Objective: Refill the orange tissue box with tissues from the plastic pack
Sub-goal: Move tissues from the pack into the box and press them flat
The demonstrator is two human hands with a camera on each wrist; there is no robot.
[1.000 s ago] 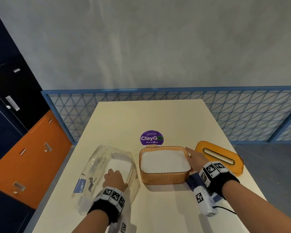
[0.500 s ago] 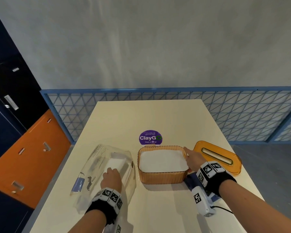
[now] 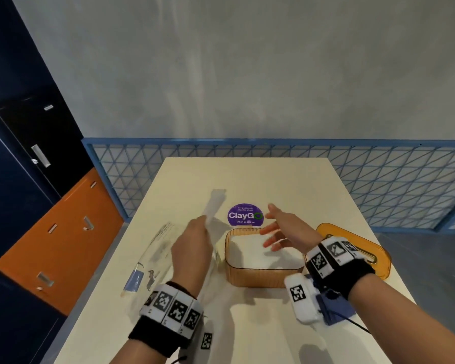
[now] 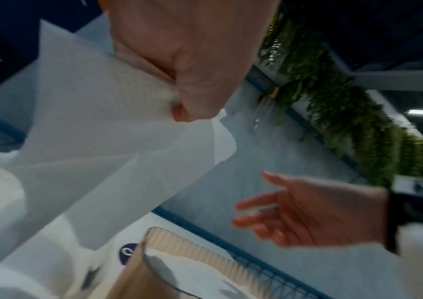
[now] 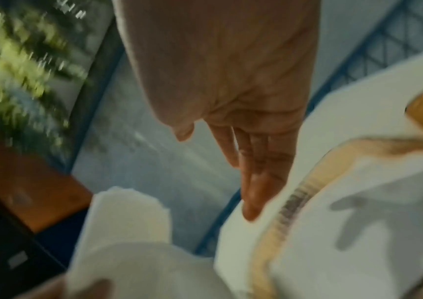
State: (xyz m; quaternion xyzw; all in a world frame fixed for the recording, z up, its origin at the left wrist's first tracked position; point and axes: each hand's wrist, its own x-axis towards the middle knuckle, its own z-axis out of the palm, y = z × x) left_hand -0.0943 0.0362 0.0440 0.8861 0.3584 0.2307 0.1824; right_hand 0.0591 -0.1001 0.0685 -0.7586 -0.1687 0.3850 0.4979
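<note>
Purple round sticker [image 3: 244, 215] on counter [image 3: 247, 179] reads "ClayGo", small line under it "Clean as you go"; top line too small to read.

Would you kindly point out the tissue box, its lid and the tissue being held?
tissue box [image 3: 258, 279]: head view, ribbed front wall.
lid [image 3: 378, 266]: head view, right-hand rim.
tissue [image 3: 215, 203]: head view, strip above the left hand [image 3: 191, 246].
</note>
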